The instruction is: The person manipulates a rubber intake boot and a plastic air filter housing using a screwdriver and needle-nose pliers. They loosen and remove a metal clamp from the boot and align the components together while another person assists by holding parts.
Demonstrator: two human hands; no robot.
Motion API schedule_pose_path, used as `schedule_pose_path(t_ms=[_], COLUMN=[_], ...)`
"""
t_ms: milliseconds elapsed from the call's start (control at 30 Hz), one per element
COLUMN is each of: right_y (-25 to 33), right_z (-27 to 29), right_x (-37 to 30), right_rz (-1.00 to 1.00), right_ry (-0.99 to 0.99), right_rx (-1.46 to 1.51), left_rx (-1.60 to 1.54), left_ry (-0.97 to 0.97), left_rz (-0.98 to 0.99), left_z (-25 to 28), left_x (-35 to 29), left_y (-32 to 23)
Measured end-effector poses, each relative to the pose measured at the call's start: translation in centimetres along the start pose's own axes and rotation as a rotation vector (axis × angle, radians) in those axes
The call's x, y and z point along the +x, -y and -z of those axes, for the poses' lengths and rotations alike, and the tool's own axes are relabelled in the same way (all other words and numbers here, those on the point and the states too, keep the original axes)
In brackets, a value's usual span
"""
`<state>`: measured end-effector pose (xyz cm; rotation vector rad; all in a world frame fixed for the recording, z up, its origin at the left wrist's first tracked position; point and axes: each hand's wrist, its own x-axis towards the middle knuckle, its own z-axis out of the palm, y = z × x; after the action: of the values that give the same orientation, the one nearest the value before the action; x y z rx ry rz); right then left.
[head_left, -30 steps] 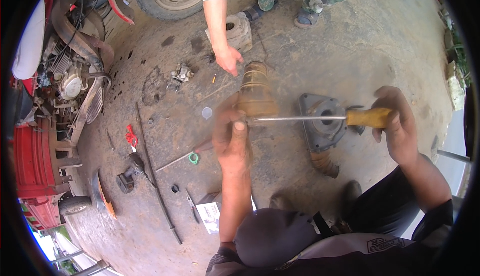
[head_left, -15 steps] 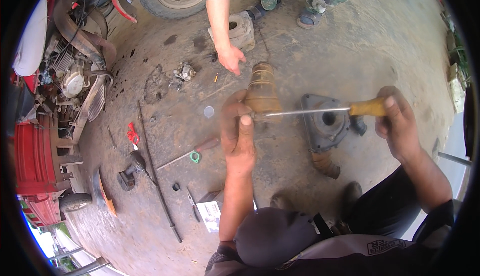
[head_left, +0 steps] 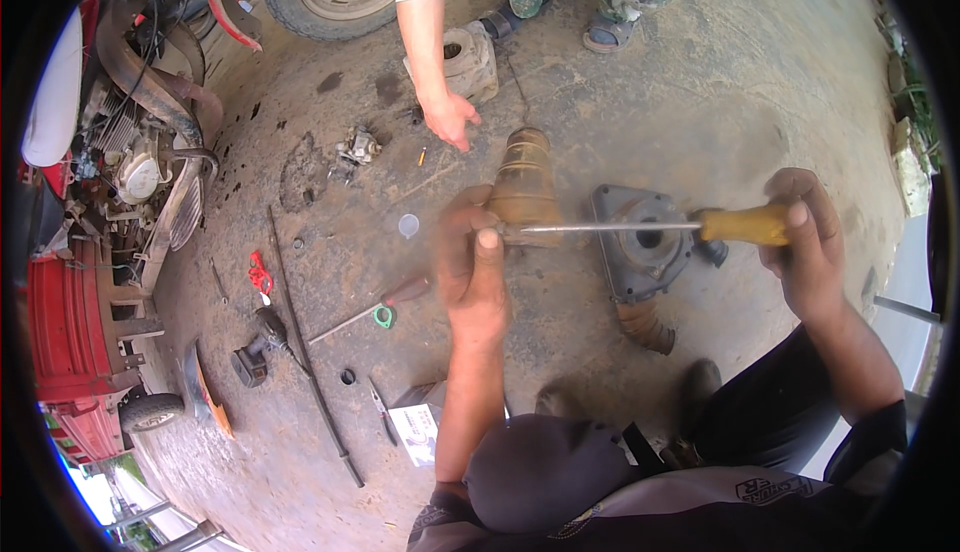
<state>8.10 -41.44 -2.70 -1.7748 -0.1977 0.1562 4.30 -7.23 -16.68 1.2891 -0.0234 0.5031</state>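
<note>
My left hand (head_left: 474, 257) is closed round the wide end of a dusty brown ribbed rubber hose (head_left: 525, 174), thumb uppermost. My right hand (head_left: 810, 247) grips the yellow handle of a screwdriver (head_left: 745, 224) near its butt end, thumb on the near side and fingers behind. The screwdriver's shaft runs level to the left, and its tip meets the hose's wide end beside my left thumb. What the tip touches there is too small to make out. Below the shaft, a dark plastic housing (head_left: 612, 270) with a round opening lies on the ground, a bent brown hose (head_left: 645, 327) beside it.
Across from me another person's hand (head_left: 450, 117) reaches down near a grey box-shaped part (head_left: 475, 67). To the left lie a long bar (head_left: 300, 337), a power tool (head_left: 262, 342), a second screwdriver (head_left: 345, 324), pliers (head_left: 382, 412) and a carburettor-like part (head_left: 358, 145). A red vehicle (head_left: 75, 312) stands far left.
My right hand has shifted slightly right along the screwdriver's handle, and its fingers have changed position. The tip stays at the hose's end by my left hand. The whole view has shifted slightly.
</note>
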Motion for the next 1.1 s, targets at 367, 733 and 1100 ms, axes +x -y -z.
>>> schedule_pose_path(t_ms=[367,733,1100], right_y=[-1.4,-3.5,-1.1], right_z=[0.7,3.1,-1.8], right_x=[-0.6,0.9,0.7], right_rz=[0.493,0.444,-0.198], right_ry=[0.1,0.113,0.681], right_rx=[-0.263,-0.344,-0.579], left_rx=[-0.077,0.098,0.184], left_ry=[0.002,-0.033,-0.029], left_rz=[0.04,-0.003,-0.056], left_z=[0.2,-0.1,1.2], left_x=[-0.2,-0.1,-0.4], left_y=[0.4,-1.2,-1.7])
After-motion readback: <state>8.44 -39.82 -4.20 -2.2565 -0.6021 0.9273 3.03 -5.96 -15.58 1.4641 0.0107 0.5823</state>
